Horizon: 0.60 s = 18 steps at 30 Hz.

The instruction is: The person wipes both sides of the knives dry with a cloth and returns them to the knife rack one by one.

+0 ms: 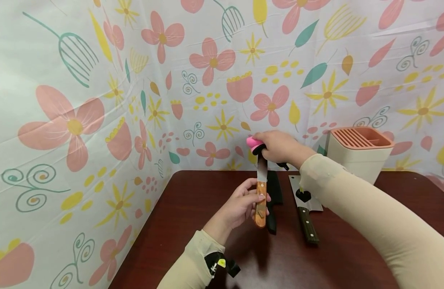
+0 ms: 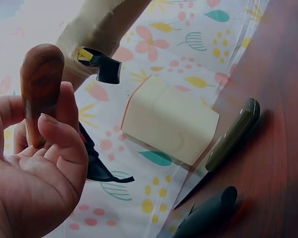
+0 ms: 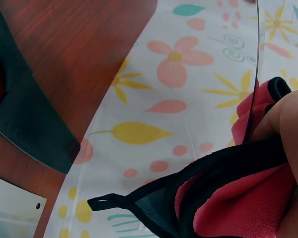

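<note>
My left hand (image 1: 238, 205) grips the orange-brown wooden handle (image 1: 260, 208) of a knife, held upright over the table with its blade (image 1: 262, 171) pointing up. Higher up, my right hand (image 1: 281, 147) holds a pink cloth (image 1: 253, 142) with black trim around the blade's upper end, which it hides. The right wrist view shows the folded cloth (image 3: 243, 203), its black hanging loop and the thin edge of the blade (image 3: 259, 49) against it. Seen from the left wrist, the rounded handle end (image 2: 42, 74) stands out above the curled fingers.
On the dark red table (image 1: 193, 208) lie a black knife (image 1: 275, 190) behind the held one and a cleaver (image 1: 308, 226) with a dark riveted handle to its right. A cream knife holder (image 1: 352, 166) with a slotted orange top stands at the back right, near the flowered cloth wall (image 1: 214, 100).
</note>
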Each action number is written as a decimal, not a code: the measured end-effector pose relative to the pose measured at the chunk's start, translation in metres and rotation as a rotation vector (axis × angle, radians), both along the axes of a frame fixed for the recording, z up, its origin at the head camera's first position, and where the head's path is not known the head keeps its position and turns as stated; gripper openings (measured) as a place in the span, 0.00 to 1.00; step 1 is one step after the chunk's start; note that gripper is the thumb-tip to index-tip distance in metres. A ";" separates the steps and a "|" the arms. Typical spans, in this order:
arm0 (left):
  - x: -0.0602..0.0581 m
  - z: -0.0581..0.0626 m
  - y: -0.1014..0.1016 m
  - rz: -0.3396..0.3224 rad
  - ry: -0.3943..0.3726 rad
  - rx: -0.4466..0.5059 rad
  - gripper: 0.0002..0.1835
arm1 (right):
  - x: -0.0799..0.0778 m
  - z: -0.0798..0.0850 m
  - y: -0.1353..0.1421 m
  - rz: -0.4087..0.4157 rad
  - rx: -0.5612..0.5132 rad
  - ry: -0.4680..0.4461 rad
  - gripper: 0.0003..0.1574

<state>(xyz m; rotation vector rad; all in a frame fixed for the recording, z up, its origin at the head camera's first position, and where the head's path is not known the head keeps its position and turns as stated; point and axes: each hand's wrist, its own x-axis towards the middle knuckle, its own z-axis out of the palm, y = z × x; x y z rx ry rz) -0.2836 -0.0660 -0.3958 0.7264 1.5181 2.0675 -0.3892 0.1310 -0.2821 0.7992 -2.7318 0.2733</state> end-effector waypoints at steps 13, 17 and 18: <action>-0.002 -0.002 -0.002 0.023 -0.003 0.025 0.18 | 0.015 -0.003 -0.013 0.089 0.041 0.021 0.32; -0.003 -0.002 -0.003 0.029 -0.018 0.040 0.17 | 0.019 -0.006 -0.015 0.126 0.055 0.049 0.31; -0.004 -0.002 -0.003 0.029 -0.020 0.043 0.17 | 0.019 -0.006 -0.016 0.129 0.055 0.051 0.31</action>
